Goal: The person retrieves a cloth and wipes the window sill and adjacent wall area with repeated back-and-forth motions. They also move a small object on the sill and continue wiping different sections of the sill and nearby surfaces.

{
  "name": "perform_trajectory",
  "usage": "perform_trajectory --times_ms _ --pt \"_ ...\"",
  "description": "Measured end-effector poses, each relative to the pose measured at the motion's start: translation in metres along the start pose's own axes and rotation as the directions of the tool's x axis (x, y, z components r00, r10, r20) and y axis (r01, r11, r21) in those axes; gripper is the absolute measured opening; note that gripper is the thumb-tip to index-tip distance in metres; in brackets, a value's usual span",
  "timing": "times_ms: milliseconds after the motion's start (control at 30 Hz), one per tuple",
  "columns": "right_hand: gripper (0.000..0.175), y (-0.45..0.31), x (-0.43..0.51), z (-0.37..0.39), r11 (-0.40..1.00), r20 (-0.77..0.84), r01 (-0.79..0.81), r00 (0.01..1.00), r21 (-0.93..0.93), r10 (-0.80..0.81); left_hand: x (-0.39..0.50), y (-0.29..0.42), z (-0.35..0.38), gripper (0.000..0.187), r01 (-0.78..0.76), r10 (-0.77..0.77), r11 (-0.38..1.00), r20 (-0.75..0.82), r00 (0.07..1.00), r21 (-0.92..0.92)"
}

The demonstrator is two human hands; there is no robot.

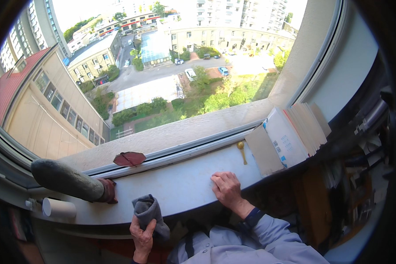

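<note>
A folded grey cloth (148,211) is gripped in my left hand (142,235), at the front edge of the white windowsill (184,178). My thumb presses on its near side, and the cloth's loose end hangs to the right. My right hand (227,191) rests on the sill farther right, fingers curled and close together. Its palm side is hidden, and I see nothing held in it. Beyond that hand lies a small brass-coloured object (241,152) with a round head and a narrow stem, shaped like a spoon.
At the left, a long dark stone (67,181) sits in a reddish-brown stand (109,191), beside a white cylinder (60,208). A dark red angular piece (129,159) leans at the window track. Books (305,128) and a cardboard piece (264,150) occupy the right end.
</note>
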State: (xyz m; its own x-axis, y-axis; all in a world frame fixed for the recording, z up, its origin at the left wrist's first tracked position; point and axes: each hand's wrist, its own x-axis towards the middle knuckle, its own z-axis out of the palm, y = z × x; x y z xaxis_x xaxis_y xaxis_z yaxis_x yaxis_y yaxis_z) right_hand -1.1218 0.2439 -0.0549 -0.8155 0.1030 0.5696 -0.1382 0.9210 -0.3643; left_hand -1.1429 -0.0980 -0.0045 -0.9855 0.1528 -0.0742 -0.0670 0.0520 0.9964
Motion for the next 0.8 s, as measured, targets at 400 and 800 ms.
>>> perform_trajectory --times_ms 400,800 --pt "0.072 -0.092 -0.011 -0.049 0.905 0.429 -0.163 0.903 0.393 -0.024 0.009 -0.013 0.081 0.037 -0.128 0.046 0.977 0.418 0.907 0.168" --pt "0.051 -0.014 -0.022 -0.083 0.840 0.126 -0.526 0.850 0.135 0.512 -0.001 -0.009 0.058 0.040 -0.119 0.057 0.989 0.526 0.848 0.084"
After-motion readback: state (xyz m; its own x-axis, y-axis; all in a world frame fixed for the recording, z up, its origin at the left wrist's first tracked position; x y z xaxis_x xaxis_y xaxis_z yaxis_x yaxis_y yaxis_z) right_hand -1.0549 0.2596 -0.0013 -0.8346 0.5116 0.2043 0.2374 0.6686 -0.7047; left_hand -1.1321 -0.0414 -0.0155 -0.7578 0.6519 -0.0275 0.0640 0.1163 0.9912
